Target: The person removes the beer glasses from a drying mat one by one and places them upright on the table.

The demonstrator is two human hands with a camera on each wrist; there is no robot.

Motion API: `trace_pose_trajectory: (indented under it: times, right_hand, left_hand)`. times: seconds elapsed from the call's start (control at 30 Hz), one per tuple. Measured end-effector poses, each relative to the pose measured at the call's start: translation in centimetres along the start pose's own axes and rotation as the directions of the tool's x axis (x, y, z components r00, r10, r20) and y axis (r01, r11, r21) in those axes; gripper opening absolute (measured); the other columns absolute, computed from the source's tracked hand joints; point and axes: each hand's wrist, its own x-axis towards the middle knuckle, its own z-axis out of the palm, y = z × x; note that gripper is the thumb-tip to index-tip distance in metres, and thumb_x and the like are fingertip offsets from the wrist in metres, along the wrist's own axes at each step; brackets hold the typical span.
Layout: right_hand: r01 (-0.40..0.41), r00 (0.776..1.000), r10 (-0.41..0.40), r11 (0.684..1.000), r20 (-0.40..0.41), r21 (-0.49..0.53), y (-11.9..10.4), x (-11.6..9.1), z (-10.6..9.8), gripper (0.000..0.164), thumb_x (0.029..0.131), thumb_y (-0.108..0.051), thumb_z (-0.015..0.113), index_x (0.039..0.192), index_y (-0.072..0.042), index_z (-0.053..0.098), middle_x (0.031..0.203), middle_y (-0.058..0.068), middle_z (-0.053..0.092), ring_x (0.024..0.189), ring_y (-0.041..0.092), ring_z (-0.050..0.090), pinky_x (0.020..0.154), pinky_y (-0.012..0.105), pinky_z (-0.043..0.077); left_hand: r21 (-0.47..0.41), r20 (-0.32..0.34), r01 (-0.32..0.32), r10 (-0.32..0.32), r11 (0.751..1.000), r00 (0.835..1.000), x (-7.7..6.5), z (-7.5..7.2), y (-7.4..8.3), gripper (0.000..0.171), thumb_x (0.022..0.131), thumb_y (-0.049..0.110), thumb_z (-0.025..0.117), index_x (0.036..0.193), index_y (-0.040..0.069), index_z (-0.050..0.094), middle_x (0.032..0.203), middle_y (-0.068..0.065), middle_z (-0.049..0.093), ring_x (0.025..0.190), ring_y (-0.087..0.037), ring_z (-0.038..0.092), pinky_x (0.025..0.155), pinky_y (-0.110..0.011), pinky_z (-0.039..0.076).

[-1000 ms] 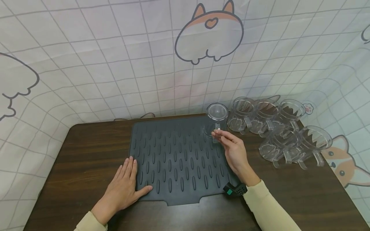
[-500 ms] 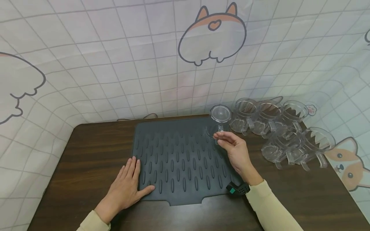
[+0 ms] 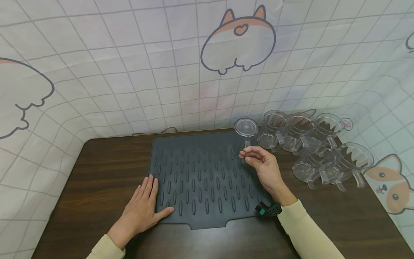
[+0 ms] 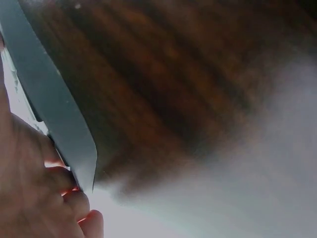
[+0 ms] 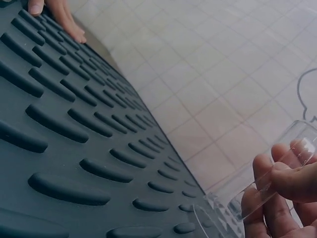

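Matt ribbed rubber mat, glossy clear plastic cup, dark wood-grain table

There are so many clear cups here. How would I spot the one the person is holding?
Find the dark ribbed mat on the brown table and go to its far right corner. The cup stands there upside down, its handle pinched by the right hand. The other clear cups lie off the mat, on their sides.

dark grey ribbed mat, brown woodgrain table.
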Motion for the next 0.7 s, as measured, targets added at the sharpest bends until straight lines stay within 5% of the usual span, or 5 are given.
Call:
trace_pose_trajectory:
  times: [0.7]
  right_hand:
    - [0.083, 0.997, -0.083, 0.996, -0.001, 0.012, -1.7, -1.1, 0.3, 0.021, 0.098, 0.007, 0.062, 0.118, 0.000, 0.064, 0.108, -0.011, 0.076, 0.102, 0.003, 0.075, 0.093, 0.020, 0.060]
  left_hand:
    - [-0.005, 0.000, 0.000, 0.000, 1.000, 1.000, 0.0, 0.0, 0.0, 0.113, 0.093, 0.079, 0.050, 0.162, -0.006, 0.021, 0.172, -0.028, 0.015, 0.161, -0.047, 0.014, 0.129, -0.065, 0.021]
